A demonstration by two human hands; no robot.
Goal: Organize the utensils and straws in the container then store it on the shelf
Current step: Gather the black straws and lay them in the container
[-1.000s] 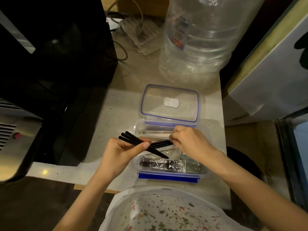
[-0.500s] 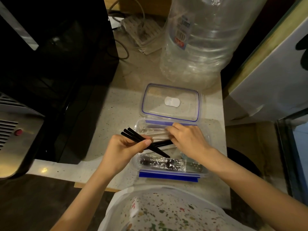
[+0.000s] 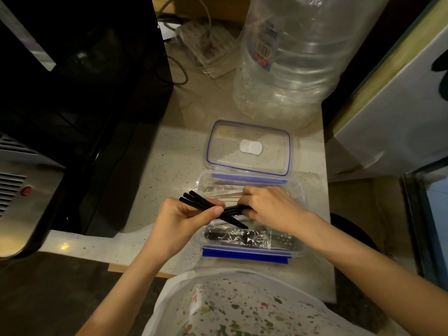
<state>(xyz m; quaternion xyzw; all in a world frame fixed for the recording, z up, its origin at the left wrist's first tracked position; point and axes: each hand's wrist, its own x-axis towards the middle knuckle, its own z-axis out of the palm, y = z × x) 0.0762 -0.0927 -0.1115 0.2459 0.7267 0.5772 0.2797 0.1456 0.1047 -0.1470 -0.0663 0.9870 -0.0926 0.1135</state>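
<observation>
A clear plastic container (image 3: pixel 301 190) with blue clips stands open on the counter. Its lid (image 3: pixel 249 147) lies flat just behind it. My left hand (image 3: pixel 184 219) grips a bundle of black straws (image 3: pixel 196 201) that slants down over the container's left end. My right hand (image 3: pixel 269 206) rests inside the container, fingers closed on more black straws (image 3: pixel 232 209) lying across it. Pale wrapped straws (image 3: pixel 228 195) lie along the far side. Plastic-wrapped dark utensils (image 3: pixel 237 236) lie along the near wall.
A large clear water bottle (image 3: pixel 291 57) stands behind the lid. A black appliance (image 3: pixel 80 93) fills the left side, with a power strip and cables (image 3: pixel 206 44) behind it. A white cabinet (image 3: pixel 400 105) is at the right. The counter edge (image 3: pixel 121 258) runs close to my body.
My right hand has slid a little left along the container over the black straws. My left hand keeps the same grip on its bundle. The view has shifted slightly.
</observation>
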